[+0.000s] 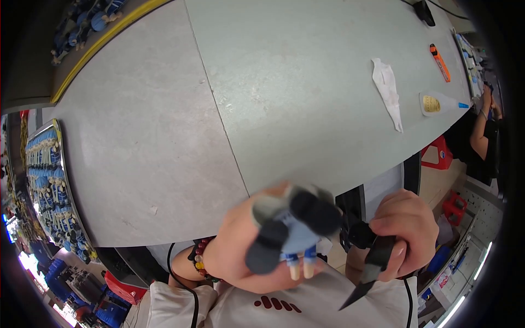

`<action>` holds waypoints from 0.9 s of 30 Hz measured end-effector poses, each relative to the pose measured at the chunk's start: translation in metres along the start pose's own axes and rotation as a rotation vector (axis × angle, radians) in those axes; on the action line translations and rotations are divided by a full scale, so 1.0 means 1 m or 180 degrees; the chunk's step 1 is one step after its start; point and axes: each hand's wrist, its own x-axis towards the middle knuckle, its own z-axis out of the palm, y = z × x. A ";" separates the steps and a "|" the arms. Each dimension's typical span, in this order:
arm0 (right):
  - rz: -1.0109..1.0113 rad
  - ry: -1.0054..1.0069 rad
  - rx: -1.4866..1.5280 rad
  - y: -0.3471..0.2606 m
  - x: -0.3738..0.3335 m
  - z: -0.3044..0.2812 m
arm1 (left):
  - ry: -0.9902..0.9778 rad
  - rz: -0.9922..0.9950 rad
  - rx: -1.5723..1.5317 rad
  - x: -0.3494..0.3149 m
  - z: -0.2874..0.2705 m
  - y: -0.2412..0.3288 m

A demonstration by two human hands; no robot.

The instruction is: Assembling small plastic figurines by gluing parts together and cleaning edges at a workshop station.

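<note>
My left hand, with a beaded bracelet at the wrist, is closed around a small figurine. The figurine is light blue with large dark rounded parts, and two little legs in blue stick out toward me. It is somewhat blurred. To its right, my right hand is wrapped round a knife with a dark pointed blade angled down and left. A black rounded piece shows by the right fingers; I cannot tell what it is. Both hands are above my lap at the table's near edge.
On the grey table lie a white cloth, an orange cutter and a squeeze bottle with a blue tip. A tray of blue figurines stands at the left; more figurines are far left. A co-worker's arm shows right.
</note>
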 end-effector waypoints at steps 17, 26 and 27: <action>0.0051 -0.0174 0.0113 -0.008 0.019 0.010 | -0.0364 -0.0145 -0.0865 -0.003 -0.008 0.000; -0.0268 -0.1062 -0.0206 -0.021 0.021 0.013 | -0.0465 0.0014 -0.0417 -0.003 -0.016 -0.005; -0.0267 -0.0994 -0.0230 -0.021 0.020 0.013 | -0.0464 0.0012 -0.0418 -0.004 -0.015 -0.005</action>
